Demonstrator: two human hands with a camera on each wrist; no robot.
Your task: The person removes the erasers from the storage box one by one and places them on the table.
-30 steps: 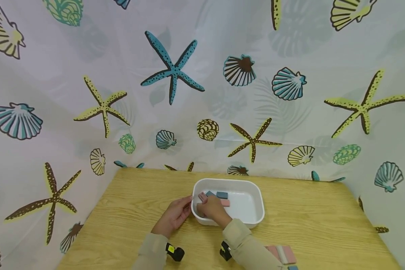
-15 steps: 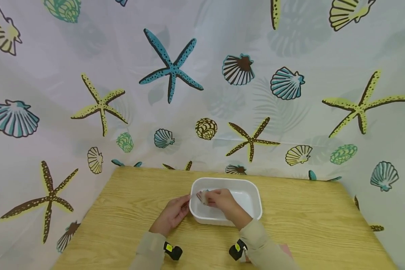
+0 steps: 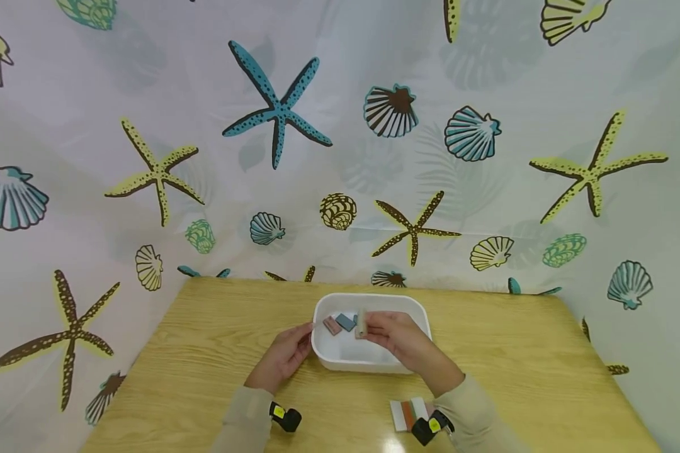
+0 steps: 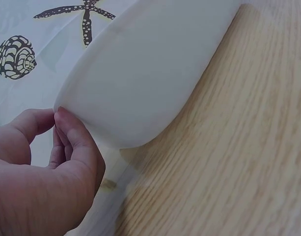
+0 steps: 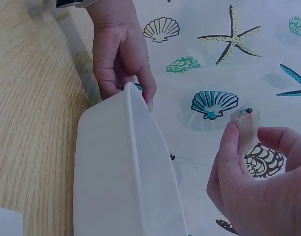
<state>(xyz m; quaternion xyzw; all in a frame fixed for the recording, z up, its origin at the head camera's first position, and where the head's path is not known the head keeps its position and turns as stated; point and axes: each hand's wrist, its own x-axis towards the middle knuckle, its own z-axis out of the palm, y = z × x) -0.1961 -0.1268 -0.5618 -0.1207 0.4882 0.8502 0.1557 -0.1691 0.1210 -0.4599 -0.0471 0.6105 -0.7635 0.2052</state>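
Note:
A white plastic tub (image 3: 340,362) stands on the wooden table. My left hand (image 3: 283,358) pinches its left end rim between thumb and fingers, as the left wrist view shows. Above the inside of the tub, my right hand (image 3: 399,336) holds a small off-white block (image 3: 361,324) between thumb and fingertips. In the right wrist view, this off-white block (image 5: 247,123) has a dark spot near its top. A pink block (image 3: 332,325) and a blue block (image 3: 345,322) lie inside the tub. Another blue piece is mostly hidden behind the held block.
Beside the right wrist, several flat blocks in white, orange, green and pink (image 3: 409,413) lie in a row on the table (image 3: 232,314). The forearm partly covers them. A curtain (image 3: 317,176) printed with shells and starfish hangs behind and at both sides.
My right hand has risen from the tub's left end and moved right with the off-white block. The pink and blue blocks show again. My left hand stays at the rim.

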